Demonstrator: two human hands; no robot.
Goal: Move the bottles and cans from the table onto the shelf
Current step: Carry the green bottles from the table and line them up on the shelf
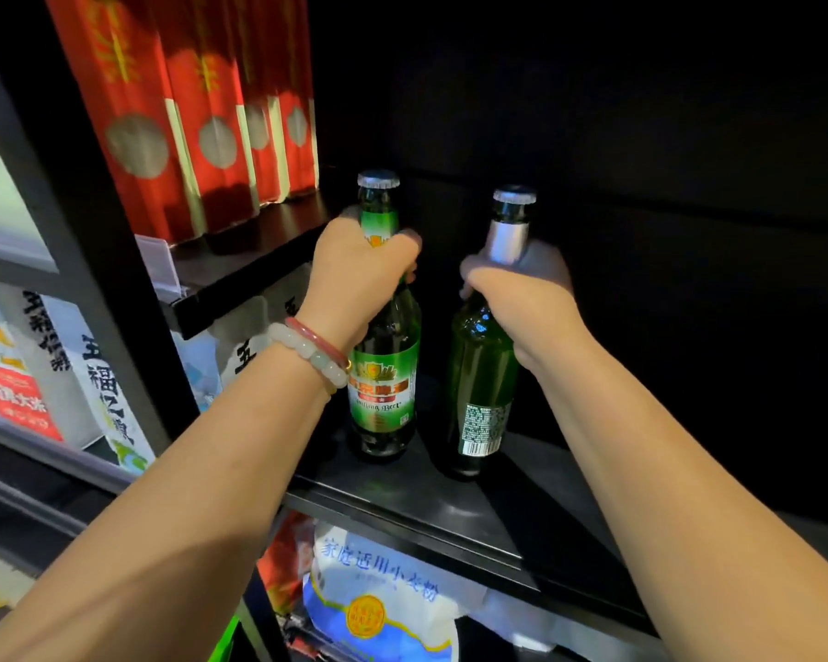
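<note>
Item, far left: bagged rice (25, 375) on the neighbouring bay, not part of the task. Item, upper left: red cartons (182, 112) in a row on the upper shelf board. Item: left hand (359, 265), two bracelets (314, 351) at the wrist, fingers curled tight round the neck of the labelled green bottle (386, 365), which stands upright with its base apparently down on the dark shelf (450, 508). Item: right hand (522, 293), clamped round the shoulder of the foil-necked green bottle (481, 384), just beside the first, barcode outward; base looks seated or nearly so. Handling note: confirm both bases sit flat and well back from the front lip before loosening either grip; keep the glass from knocking together; release one hand at a time. Below: flour bag (378, 594) on the lower tier
</note>
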